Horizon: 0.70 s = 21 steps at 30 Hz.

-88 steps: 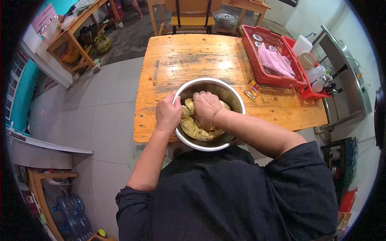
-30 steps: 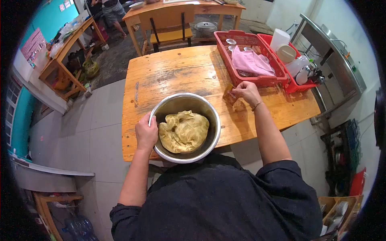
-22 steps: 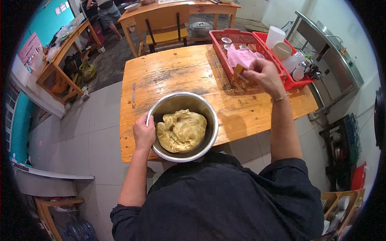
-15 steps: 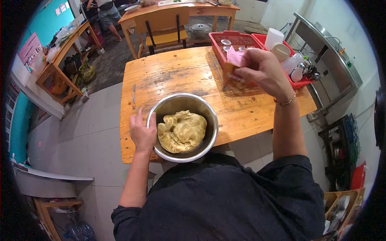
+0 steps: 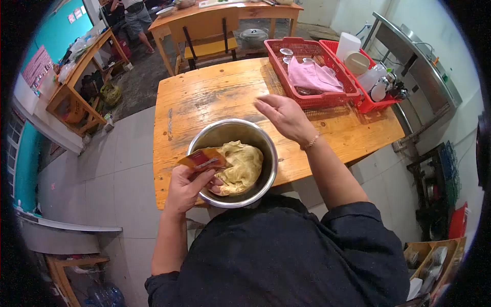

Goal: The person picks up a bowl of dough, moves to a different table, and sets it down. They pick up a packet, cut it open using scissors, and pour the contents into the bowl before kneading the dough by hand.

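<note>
My left hand (image 5: 185, 192) pinches a small orange-red sachet (image 5: 205, 159) over the left side of a steel bowl (image 5: 272, 169). Inside the bowl lies a lump of yellowish dough (image 5: 244, 165) with a folded, uneven surface. The left fingertips are close to the dough; whether they touch it I cannot tell. Above the table, beyond the bowl's right rim, my right hand (image 5: 287, 117) is held in the air with its fingers stretched out and nothing visible in them.
The wooden table (image 5: 215, 92) carries a red basket (image 5: 327, 99) with a pink cloth (image 5: 313, 77) and glasses. Beside it stands another red basket (image 5: 369, 106) of containers and utensils. A chair (image 5: 207, 48) stands beyond the table, and a person (image 5: 137, 20) at far left.
The sachet has passed from my right hand to my left, which has let go of the bowl's rim. My right hand has moved left, away from the basket, uncovering the pink cloth.
</note>
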### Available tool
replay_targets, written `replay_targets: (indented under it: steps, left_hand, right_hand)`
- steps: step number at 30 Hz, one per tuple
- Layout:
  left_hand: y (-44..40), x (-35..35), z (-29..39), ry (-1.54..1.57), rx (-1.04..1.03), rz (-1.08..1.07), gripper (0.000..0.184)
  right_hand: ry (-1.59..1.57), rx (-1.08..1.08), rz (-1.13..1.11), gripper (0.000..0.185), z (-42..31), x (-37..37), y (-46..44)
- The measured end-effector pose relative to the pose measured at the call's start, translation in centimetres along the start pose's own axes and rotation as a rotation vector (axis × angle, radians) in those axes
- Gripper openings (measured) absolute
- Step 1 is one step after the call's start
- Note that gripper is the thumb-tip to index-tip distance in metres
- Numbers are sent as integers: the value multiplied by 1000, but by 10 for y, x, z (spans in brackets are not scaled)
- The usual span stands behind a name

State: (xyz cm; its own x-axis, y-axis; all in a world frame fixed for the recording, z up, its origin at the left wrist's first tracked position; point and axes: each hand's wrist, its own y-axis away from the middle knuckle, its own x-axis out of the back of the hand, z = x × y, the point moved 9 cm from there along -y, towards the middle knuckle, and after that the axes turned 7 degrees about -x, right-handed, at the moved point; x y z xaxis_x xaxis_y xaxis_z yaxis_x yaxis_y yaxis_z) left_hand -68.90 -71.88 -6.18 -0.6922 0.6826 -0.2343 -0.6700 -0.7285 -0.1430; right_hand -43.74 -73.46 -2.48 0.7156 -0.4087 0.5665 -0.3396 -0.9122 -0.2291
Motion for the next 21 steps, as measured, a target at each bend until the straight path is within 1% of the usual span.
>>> replay_targets:
  steps: [2,3,4,6,7,8,12,15,18,21]
  left_hand:
    - [7,12,-4,-54,19,30,23]
    - [9,16,-5,-83,26,43,22]
    - [10,17,-3,-109,2,64,21]
    - [13,20,-2,-145,-12,61,20]
    - [13,20,-2,-164,-15,58,19]
    - [13,18,2,-165,-31,88,18]
    - [15,27,-6,-226,-61,143,18]
    - [20,32,-5,-233,-94,180,18]
    - [25,41,-7,-237,-105,241,18]
    - [24,45,-12,-256,-110,249,18]
  right_hand:
    - [496,-235,-75,51,98,-9,-3]
    - [554,-326,-106,46,145,-14,5]
    - [692,-366,-154,52,164,-16,14]
    - [753,-281,-25,56,186,-19,24]
    - [782,-242,38,59,183,-15,28]
    - [817,-278,-16,65,189,-19,30]
    - [776,-232,34,61,185,-15,35]
    - [830,-340,-4,65,188,2,36]
    - [970,-340,77,70,218,21,40]
    - [997,-415,-9,73,222,30,41]
